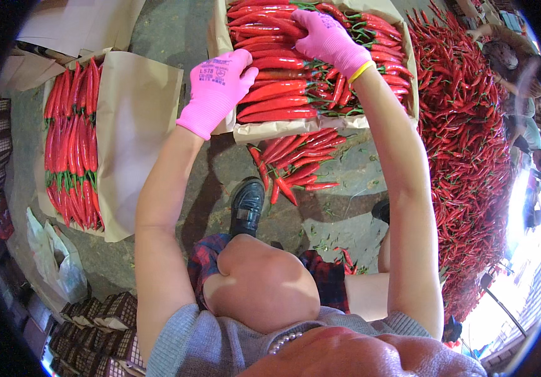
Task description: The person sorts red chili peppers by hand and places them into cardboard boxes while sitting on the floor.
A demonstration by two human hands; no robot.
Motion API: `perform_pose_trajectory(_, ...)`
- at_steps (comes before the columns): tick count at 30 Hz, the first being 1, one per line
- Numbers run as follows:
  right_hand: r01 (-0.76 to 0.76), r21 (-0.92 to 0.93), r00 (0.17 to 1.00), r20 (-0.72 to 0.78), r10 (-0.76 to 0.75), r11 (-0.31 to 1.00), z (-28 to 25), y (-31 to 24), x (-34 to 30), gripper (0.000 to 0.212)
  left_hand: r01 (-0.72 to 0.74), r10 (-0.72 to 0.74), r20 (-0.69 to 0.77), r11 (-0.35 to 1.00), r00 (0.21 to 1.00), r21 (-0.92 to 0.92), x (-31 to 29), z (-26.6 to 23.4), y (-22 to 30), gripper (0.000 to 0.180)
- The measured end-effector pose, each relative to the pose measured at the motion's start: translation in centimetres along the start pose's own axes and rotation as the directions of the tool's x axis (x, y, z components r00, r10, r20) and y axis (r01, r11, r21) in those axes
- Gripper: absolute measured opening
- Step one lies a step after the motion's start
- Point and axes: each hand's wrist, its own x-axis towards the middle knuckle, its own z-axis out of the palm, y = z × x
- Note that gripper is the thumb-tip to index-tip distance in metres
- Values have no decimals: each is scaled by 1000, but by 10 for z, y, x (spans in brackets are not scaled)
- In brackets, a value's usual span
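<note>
A cardboard box (221, 31) lined with brown paper stands in front of me, filled with rows of long red chili peppers (276, 100) with green stems. My left hand (215, 91), in a pink glove, is over the box's left wall. Its fingers are curled and the thumb stands a little off; whatever they grip is hidden. My right hand (332, 41), gloved in pink with a yellow band at the wrist, reaches into the upper part of the box. Its bent fingers close on a red chili pepper (283, 25) among the others.
Loose peppers (298, 157) lie on the floor below the box. A second paper-lined box of peppers (72, 144) stands left, its paper flap (135, 125) spread out. On the right rises a large pepper heap (465, 157), with people beyond. A plastic bag (60, 254) and crates (101, 314) are lower left.
</note>
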Motion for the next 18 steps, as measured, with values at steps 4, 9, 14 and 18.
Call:
perform_pose_trajectory(4,-53,128,998,-17,56,990,-27,-6,-4,47,-66,56,-121,995,991,-81,-7,6,-9,23)
perform_pose_trajectory(9,-53,476,995,-47,86,878,-79,-37,-88,33,83,-144,-149,931,978,-355,-24,-16,-17,17)
perform_pose_trajectory(14,-268,445,827,561,-32,854,-63,-59,-175,33,122,-244,-175,847,954,-518,-31,-20,-46,16)
perform_pose_trajectory(18,-254,437,894,446,38,863,-45,-62,-196,34,74,-181,-218,902,959,-426,-27,-13,-50,19)
